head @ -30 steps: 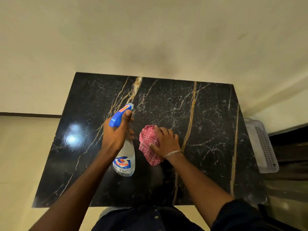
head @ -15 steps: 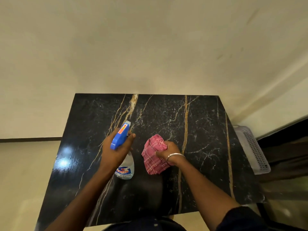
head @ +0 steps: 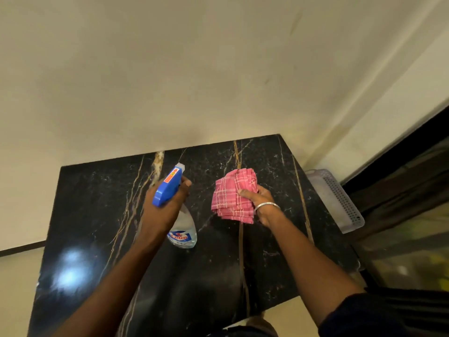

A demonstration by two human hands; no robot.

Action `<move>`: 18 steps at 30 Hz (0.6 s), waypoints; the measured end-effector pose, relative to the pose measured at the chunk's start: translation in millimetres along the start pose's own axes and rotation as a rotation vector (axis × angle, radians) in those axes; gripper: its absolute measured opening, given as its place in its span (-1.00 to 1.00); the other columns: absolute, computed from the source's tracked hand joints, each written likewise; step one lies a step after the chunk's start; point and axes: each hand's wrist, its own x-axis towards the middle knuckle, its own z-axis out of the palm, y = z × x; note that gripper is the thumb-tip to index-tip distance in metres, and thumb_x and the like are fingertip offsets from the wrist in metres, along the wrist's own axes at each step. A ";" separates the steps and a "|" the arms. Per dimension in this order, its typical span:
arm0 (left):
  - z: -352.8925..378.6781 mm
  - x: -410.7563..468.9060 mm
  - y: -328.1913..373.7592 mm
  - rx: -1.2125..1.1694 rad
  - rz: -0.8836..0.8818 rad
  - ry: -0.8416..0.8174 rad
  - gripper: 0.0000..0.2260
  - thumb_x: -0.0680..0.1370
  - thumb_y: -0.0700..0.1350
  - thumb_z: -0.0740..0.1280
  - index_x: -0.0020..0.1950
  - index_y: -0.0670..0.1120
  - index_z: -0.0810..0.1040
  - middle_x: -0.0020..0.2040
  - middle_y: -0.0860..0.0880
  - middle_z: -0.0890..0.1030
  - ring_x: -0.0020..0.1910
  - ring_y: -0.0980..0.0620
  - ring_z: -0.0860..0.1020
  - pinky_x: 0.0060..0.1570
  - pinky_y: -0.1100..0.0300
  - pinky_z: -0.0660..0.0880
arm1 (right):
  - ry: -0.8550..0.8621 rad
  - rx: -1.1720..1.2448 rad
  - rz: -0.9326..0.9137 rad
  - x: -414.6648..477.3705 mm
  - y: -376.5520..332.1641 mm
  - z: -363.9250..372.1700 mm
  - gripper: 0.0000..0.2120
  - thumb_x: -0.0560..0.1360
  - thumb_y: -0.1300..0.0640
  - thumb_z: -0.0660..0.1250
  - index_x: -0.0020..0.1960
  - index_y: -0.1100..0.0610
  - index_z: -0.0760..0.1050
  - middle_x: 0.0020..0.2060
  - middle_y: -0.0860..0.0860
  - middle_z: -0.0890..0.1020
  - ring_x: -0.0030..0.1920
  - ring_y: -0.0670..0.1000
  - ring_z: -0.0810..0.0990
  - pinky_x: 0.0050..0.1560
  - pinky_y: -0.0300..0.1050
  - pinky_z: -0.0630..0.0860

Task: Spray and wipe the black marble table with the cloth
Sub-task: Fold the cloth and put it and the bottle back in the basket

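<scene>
A black marble table (head: pixel 97 210) with gold and white veins fills the lower half of the view. My left hand (head: pixel 165 207) grips a clear spray bottle (head: pixel 183 227) with a blue trigger head, held above the table's middle with the nozzle pointing away from me. To its right, my right hand (head: pixel 261 203) holds a folded pink checked cloth (head: pixel 233 195) lifted off the surface. A silver bangle sits on my right wrist.
A cream wall rises behind the table's far edge. A grey perforated plastic tray (head: pixel 340 203) lies beside the table's right edge. Dark framing and glass run along the right side. A light reflection glares on the table's near left.
My right hand has lifted the cloth off the table and gathered it up. The camera has tilted upward, so the table now sits lower in view. The bottle stays gripped.
</scene>
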 end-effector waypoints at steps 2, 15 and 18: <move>33.2 11.0 14.5 -0.008 0.018 -0.031 -0.81 0.59 -0.08 0.36 -0.03 -0.21 0.56 -0.16 -0.32 0.58 -0.16 -0.27 0.58 -0.09 -0.12 0.56 | 0.044 -0.003 0.004 13.2 -12.0 -38.7 -0.66 0.39 0.23 0.52 0.13 0.08 0.55 0.00 0.11 0.68 -0.01 0.15 0.68 -0.07 0.06 0.64; 379.4 83.7 81.0 -0.154 0.056 -0.388 -0.83 0.59 -0.08 0.35 -0.07 -0.18 0.54 -0.25 -0.14 0.58 -0.29 0.01 0.59 -0.23 0.13 0.57 | 0.295 0.193 0.008 128.9 -70.0 -365.5 -0.66 0.40 0.32 0.47 0.16 0.20 0.56 -0.16 0.07 0.73 -0.17 0.12 0.71 -0.26 0.00 0.64; 453.5 95.6 79.8 -0.163 0.039 -0.475 -0.78 0.58 -0.08 0.36 -0.05 -0.25 0.54 -0.26 -0.13 0.58 -0.27 -0.04 0.60 -0.18 -0.04 0.58 | 0.321 0.154 0.045 156.9 -72.3 -428.5 -0.67 0.41 0.30 0.47 0.17 0.23 0.56 -0.15 0.13 0.72 -0.16 0.17 0.70 -0.19 0.07 0.65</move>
